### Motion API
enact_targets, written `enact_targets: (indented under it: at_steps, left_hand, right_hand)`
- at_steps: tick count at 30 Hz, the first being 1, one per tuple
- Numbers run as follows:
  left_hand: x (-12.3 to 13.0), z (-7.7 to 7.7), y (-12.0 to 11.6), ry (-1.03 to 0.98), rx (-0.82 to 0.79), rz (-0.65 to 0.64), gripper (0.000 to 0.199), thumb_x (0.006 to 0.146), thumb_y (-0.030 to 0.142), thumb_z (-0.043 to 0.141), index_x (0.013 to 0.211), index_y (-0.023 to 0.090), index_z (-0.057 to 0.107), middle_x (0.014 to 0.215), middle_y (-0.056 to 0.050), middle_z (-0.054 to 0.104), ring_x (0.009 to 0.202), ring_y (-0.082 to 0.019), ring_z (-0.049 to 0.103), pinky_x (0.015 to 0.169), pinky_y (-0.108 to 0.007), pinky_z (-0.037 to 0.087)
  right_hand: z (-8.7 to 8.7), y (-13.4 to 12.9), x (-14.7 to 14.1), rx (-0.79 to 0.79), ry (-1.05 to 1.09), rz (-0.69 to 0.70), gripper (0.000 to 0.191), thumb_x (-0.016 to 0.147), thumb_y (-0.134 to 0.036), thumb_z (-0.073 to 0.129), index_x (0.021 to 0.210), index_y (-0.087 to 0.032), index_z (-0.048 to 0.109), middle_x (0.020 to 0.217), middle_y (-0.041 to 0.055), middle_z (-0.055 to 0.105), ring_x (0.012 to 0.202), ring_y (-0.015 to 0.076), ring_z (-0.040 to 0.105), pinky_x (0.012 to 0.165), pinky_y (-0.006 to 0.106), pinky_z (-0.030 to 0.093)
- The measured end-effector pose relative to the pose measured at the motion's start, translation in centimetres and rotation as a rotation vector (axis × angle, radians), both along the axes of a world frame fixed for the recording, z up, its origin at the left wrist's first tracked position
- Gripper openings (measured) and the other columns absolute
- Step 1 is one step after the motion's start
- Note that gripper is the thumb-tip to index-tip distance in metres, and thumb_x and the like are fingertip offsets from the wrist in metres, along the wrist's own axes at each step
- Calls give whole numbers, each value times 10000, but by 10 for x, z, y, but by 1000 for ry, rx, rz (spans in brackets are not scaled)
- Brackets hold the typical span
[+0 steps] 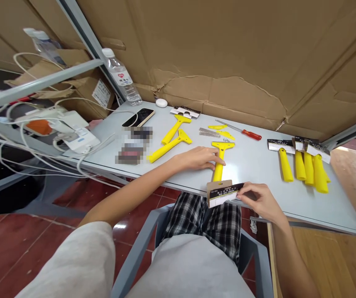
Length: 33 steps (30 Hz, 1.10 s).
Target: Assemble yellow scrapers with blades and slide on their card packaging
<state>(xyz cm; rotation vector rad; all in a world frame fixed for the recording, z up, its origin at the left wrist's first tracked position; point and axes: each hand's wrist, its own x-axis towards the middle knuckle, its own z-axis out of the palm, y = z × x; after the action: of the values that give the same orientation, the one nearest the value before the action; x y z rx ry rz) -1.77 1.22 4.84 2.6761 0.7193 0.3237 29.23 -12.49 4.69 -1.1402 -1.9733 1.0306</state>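
Note:
My left hand (201, 158) rests on the table with its fingers closed on the handle of a yellow scraper (223, 145), whose T-shaped head points away from me. Between the fingers and thumb of my right hand (262, 199) is a folded black-and-white cardboard sleeve (224, 193), held at the table's front edge over the handle's near end. Beyond the scraper lie thin metal blades (209, 132), small yellow plastic pieces (227, 135) and a screwdriver (251, 134) with a red handle. Two more yellow scrapers, one nearer (167, 149) and one farther (175, 129), lie to the left.
Several yellow scrapers with card sleeves (308, 165) lie at the right. Farther cardboard sleeves (186, 111) sit at the back. A phone (138, 117), a water bottle (122, 78) and a white oval case (161, 103) stand left. White cables and a power strip (80, 140) crowd the left edge.

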Motion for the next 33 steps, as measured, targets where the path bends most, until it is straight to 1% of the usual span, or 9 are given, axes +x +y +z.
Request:
enact_targets:
  at_steps: [2, 6, 12, 15, 17, 21, 23, 28, 33]
  left_hand:
    - [-1, -2, 3, -11, -12, -26, 393, 1017, 295, 748, 1394, 404, 769, 1234, -50, 718, 950, -197, 686, 819, -310, 483]
    - [-2, -3, 8, -37, -15, -35, 372, 1019, 294, 742, 1374, 400, 782, 1210, -57, 726, 972, -207, 683, 837, -312, 497]
    - [-4, -3, 12, -75, -46, -43, 386, 1048, 267, 675, 1400, 389, 773, 1221, -70, 723, 1040, -221, 685, 911, -323, 515]
    - [-2, -4, 9, -81, -51, -43, 383, 1061, 289, 657, 1410, 398, 768, 1222, -69, 716, 1044, -225, 685, 900, -329, 512]
    - [0, -4, 6, -84, -59, -49, 382, 1065, 295, 652, 1414, 398, 769, 1200, -68, 709, 1030, -223, 682, 890, -331, 506]
    - [2, -1, 0, -72, -78, -55, 368, 1072, 305, 651, 1407, 383, 780, 1136, -68, 705, 979, -218, 674, 859, -325, 488]
    - [3, 0, -1, -66, -75, -61, 354, 1074, 314, 650, 1395, 376, 788, 1104, -66, 707, 957, -215, 669, 847, -319, 479]
    - [5, 2, -2, -40, -54, -55, 356, 1088, 303, 618, 1401, 344, 783, 1105, -77, 709, 941, -211, 659, 816, -313, 450]
    - [7, 6, -4, -10, -76, -38, 404, 1068, 207, 550, 1384, 314, 778, 1103, -77, 722, 968, -220, 673, 826, -312, 466]
  right_hand:
    - [-1, 0, -2, 11, -26, -24, 154, 992, -402, 763, 905, -280, 800, 870, 27, 799, 774, 218, 721, 781, 384, 578]
    - [-1, -1, -4, 9, -51, -62, 135, 994, -377, 757, 908, -277, 788, 900, 23, 818, 813, 227, 750, 805, 384, 588]
    - [12, -7, -3, 2, -115, -19, 114, 1007, -337, 731, 921, -286, 787, 917, 9, 820, 834, 221, 756, 821, 380, 586]
    - [15, -7, -5, 45, -117, -70, 123, 1014, -336, 717, 924, -295, 789, 925, 12, 824, 860, 237, 770, 850, 404, 596]
    - [12, -5, -8, 84, -82, -132, 125, 1010, -328, 716, 918, -294, 794, 923, 13, 831, 851, 239, 780, 845, 408, 610]
    - [1, 3, -14, 155, -17, -287, 96, 972, -334, 757, 909, -280, 805, 909, 29, 838, 828, 245, 787, 838, 417, 637]
    - [-2, 5, -17, 168, -4, -332, 96, 959, -342, 773, 903, -270, 802, 903, 32, 837, 824, 243, 785, 842, 417, 644]
    - [-1, 5, -30, 202, 12, -349, 92, 962, -303, 760, 898, -247, 795, 894, 14, 830, 815, 204, 776, 826, 362, 633]
    - [-3, 7, -40, 225, 53, -393, 92, 962, -270, 747, 889, -245, 797, 898, 9, 826, 835, 189, 774, 842, 340, 632]
